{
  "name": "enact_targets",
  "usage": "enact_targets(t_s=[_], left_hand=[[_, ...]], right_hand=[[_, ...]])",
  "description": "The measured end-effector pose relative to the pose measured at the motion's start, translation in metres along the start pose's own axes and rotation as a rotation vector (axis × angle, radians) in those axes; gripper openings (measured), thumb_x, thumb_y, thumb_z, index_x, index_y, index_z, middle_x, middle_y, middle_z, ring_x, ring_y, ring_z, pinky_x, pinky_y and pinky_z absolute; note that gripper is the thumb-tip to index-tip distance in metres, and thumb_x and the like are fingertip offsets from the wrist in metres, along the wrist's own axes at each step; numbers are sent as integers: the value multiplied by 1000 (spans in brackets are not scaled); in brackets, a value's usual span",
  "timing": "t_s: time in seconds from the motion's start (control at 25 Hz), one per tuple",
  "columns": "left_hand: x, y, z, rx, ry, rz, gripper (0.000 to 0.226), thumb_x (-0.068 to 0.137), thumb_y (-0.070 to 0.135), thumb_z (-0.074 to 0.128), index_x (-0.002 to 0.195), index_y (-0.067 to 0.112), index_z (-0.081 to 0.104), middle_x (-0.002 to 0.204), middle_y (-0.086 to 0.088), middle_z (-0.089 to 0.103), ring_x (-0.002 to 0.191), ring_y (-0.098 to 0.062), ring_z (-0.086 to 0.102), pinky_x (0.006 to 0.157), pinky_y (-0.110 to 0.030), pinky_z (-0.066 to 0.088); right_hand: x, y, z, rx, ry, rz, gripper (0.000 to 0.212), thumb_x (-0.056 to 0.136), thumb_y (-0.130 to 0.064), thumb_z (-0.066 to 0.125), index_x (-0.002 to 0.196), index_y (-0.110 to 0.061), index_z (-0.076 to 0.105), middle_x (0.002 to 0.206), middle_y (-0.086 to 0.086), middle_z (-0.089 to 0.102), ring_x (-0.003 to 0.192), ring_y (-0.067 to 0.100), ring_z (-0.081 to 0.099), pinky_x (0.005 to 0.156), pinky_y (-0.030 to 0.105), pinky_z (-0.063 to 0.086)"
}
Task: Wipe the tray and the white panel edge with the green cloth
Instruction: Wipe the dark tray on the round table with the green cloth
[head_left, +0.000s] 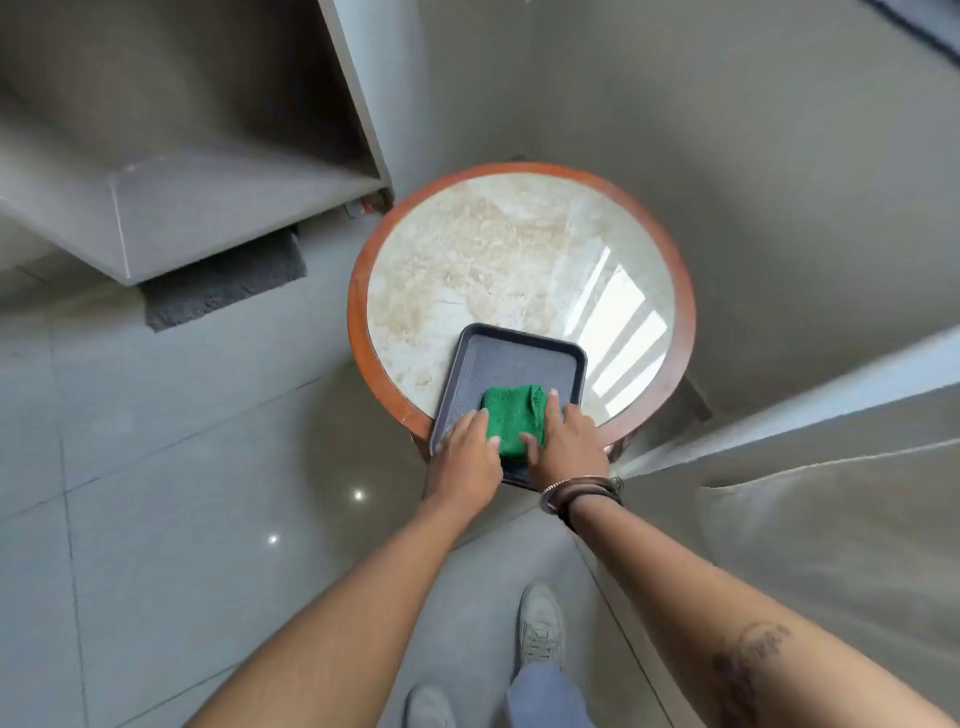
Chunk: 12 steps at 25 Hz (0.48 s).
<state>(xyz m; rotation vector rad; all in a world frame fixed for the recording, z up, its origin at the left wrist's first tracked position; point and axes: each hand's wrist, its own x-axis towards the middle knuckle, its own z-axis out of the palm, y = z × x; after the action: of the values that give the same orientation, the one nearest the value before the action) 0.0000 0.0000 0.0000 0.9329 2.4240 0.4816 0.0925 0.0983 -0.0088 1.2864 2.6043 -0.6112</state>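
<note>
**Tray with green cloth, two hands, on round table**

Item 1. Round table (358, 312): pale marbled top under a glossy finish, reddish-brown wooden rim. It sits at centre of view; window light reflects on its 4 o'clock sector.

Item 2. Tray (514, 358): dark grey, rectangular, rounded corners, raised lip. It lies at the table's 6 o'clock edge, its near end reaching over the rim toward the person.

Item 3. Green cloth (511, 415): folded into a thick pad, lying flat inside the tray on its near half.

Item 4. Left hand (467, 452): palm down, fingers loosely extended, at the tray's 7 o'clock corner. Fingertips touch the left edge of the cloth; nothing is gripped.

Item 5. Right hand (563, 444): palm down, fingers spread flat, at 5 o'clock of the tray, pressing on the right part of the cloth without closing around it. Bracelets (576, 491) circle the wrist.

Item 6. White panel (779, 410): a long pale edge running from the table's 5 o'clock side out toward 2 o'clock of the view, apart from both hands.

Item 7. Grey tiled floor (156, 493): glossy, at 8 o'clock. Pale shoe (540, 623) at 6 o'clock.
</note>
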Motion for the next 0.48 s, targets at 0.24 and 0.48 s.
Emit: enact_targets(t_s=[0.24, 0.48], left_hand=[[45, 3, 39, -252, 112, -402, 15, 88, 18, 58, 95, 5, 63, 102, -15, 70, 99, -36, 62, 88, -43, 51], [66, 2, 43, -685, 32, -693, 31, 78, 23, 77, 94, -1, 69, 94, -14, 74, 91, -33, 70, 77, -32, 53]], right_hand=[[42, 5, 19, 201, -120, 324, 44, 86, -41, 64, 115, -9, 56, 117, 14, 63, 110, 35, 61, 87, 39, 50], [66, 2, 24, 482, -251, 523, 29, 76, -30, 74, 73, -16, 49, 93, 9, 68, 92, 29, 68, 70, 32, 48]])
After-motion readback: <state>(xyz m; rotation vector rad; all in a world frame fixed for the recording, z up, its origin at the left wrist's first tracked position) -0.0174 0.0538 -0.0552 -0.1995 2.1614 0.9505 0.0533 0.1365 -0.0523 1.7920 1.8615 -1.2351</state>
